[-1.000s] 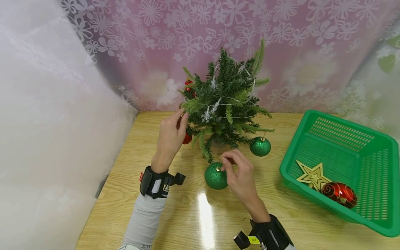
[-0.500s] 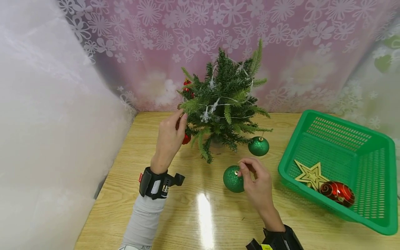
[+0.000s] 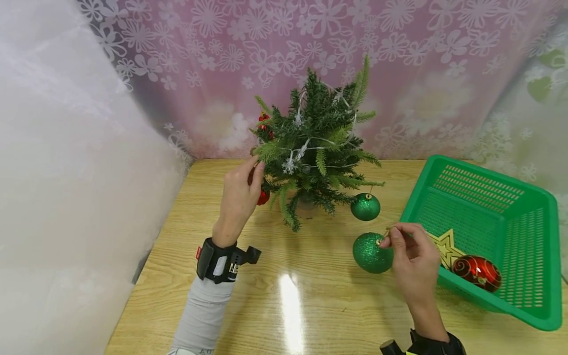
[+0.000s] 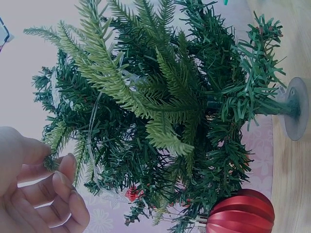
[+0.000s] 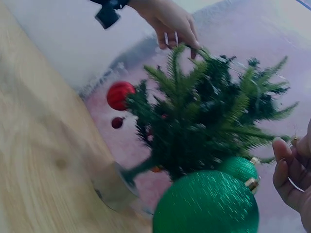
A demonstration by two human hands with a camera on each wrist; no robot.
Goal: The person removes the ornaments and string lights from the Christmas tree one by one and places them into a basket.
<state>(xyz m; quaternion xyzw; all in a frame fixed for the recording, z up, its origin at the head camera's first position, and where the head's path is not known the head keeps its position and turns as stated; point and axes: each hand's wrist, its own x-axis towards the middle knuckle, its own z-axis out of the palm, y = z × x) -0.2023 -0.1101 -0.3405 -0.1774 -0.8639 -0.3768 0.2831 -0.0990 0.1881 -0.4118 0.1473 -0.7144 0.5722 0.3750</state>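
Observation:
A small artificial Christmas tree (image 3: 317, 133) stands upright on the table, strung with clear snowflake lights. My left hand (image 3: 239, 197) pinches the tip of a branch (image 4: 50, 162) on the tree's left side. With thumb and fingertips, my right hand (image 3: 414, 256) holds a glittery green ball ornament (image 3: 372, 252) by the gold string at its cap. The ball hangs over the table, just left of the basket. Another green ball (image 3: 366, 207) hangs from a lower right branch. Low on the left hangs a ribbed red ball (image 4: 240, 213), partly behind my left hand in the head view.
A green plastic basket (image 3: 528, 197) sits on the right of the wooden table (image 3: 248, 305). Inside it lie a gold star (image 3: 448, 246) and a shiny red ornament (image 3: 477, 272). A flowered pink curtain (image 3: 213, 74) hangs close behind the tree.
My right hand has carried the green ball rightward, from in front of the tree to the basket's near-left edge. The left hand has kept its place at the branch.

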